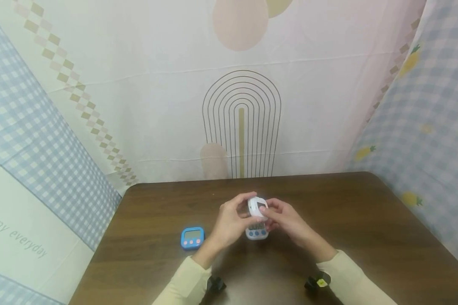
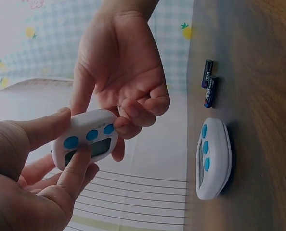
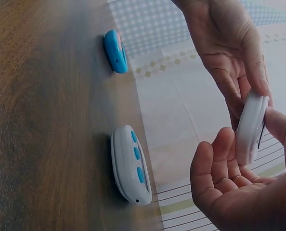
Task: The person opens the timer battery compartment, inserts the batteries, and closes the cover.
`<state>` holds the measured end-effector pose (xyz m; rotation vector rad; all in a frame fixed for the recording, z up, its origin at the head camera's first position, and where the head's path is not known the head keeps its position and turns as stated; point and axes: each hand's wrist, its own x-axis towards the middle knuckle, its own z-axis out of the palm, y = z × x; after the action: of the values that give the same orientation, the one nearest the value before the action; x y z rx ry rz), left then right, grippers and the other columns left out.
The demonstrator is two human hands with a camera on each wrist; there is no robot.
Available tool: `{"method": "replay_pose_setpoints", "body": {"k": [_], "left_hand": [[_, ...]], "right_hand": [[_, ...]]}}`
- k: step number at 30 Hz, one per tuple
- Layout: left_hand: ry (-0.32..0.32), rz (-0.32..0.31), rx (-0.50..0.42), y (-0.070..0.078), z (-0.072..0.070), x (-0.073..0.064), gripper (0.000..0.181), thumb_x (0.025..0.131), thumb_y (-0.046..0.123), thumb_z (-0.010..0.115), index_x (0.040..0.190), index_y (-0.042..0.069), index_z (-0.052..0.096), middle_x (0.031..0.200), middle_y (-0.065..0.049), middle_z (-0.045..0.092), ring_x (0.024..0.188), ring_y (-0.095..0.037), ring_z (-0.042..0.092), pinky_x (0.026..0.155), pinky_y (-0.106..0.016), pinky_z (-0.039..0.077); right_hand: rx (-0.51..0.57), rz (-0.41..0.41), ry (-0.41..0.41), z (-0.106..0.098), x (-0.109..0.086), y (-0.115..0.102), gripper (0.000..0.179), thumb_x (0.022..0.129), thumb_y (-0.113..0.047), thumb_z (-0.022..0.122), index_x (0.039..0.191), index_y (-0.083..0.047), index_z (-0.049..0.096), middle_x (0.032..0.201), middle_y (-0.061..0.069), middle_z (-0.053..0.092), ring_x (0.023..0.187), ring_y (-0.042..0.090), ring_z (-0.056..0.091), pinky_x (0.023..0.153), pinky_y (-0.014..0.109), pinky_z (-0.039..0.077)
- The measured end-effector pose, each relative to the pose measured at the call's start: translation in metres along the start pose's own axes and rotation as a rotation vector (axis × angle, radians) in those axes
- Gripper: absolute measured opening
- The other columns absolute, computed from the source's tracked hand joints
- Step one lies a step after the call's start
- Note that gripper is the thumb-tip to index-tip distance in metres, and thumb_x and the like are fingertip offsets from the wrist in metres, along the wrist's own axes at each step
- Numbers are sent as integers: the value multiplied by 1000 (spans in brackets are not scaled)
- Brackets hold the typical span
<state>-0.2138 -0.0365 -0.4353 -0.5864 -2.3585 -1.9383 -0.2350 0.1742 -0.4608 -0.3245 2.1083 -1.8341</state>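
Note:
A white digital timer (image 1: 253,207) with blue buttons is up off the table between both hands. My left hand (image 1: 230,221) grips it by its edges, and one finger lies over its screen (image 2: 102,147) in the left wrist view. My right hand (image 1: 291,221) pinches its other end, the thumb on one face in the right wrist view. Below them a second white timer (image 1: 257,234) lies on the table, its top partly hidden by the hands. To the left of my left hand lies a blue timer (image 1: 192,238) with pink buttons.
Two dark small batteries (image 2: 209,83) lie close together on the brown wooden table (image 1: 149,216), seen in the left wrist view. A patterned cloth (image 1: 168,114) hangs along the table's far edge, with checked cloth at both sides.

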Motion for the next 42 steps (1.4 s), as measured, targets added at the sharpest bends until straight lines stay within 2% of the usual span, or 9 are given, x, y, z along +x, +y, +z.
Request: {"method": "replay_pose_setpoints", "body": {"k": [9, 16, 20, 26, 31, 35, 42], "left_hand": [[-10, -106, -22, -2, 1, 1, 63, 86, -6, 82, 145, 5, 62, 143, -22, 65, 122, -36, 71, 94, -34, 63], [46, -66, 37, -8, -1, 5, 42, 94, 1, 77, 135, 4, 70, 127, -18, 74, 111, -32, 76, 92, -32, 64], [66, -51, 45, -8, -3, 6, 32, 96, 3, 74, 129, 4, 73, 124, -16, 76, 108, -30, 76, 89, -32, 64], [51, -95, 15, -9, -3, 5, 32, 97, 5, 74, 130, 5, 71, 123, -17, 75, 108, -32, 75, 82, -32, 66], [37, -143, -21, -9, -4, 5, 34, 99, 5, 72, 133, 3, 69, 122, -17, 74, 103, -28, 76, 76, -30, 66], [53, -151, -44, -9, -4, 5, 33, 98, 5, 74, 131, 4, 71, 119, -17, 75, 99, -26, 76, 74, -31, 67], [99, -146, -101, -7, -2, 3, 31, 95, 2, 76, 126, 4, 74, 119, -18, 75, 95, -26, 78, 74, -33, 67]], "right_hand": [[21, -6, 62, 1, -1, -2, 49, 104, -26, 70, 138, 3, 48, 107, 13, 75, 83, 26, 69, 79, 35, 63], [-35, -45, 122, 4, -1, -5, 51, 99, -23, 77, 137, -1, 51, 123, 22, 73, 100, 30, 75, 85, 48, 66], [-67, -71, 127, 5, -1, -7, 50, 98, -21, 77, 136, -1, 52, 124, 24, 73, 103, 30, 76, 86, 51, 66], [-83, -79, 144, 7, -3, -7, 50, 98, -20, 78, 136, -1, 52, 124, 23, 73, 103, 29, 76, 86, 51, 66], [-66, -71, 157, 7, -4, -6, 50, 97, -21, 79, 135, -1, 53, 123, 22, 73, 103, 29, 76, 86, 52, 66], [-61, -62, 148, 7, -3, -5, 48, 97, -23, 78, 133, 0, 55, 117, 20, 75, 99, 28, 75, 86, 52, 65], [-68, -39, 56, 8, -3, -5, 44, 104, -27, 70, 132, 3, 56, 87, 11, 67, 73, 22, 64, 69, 35, 59]]}}
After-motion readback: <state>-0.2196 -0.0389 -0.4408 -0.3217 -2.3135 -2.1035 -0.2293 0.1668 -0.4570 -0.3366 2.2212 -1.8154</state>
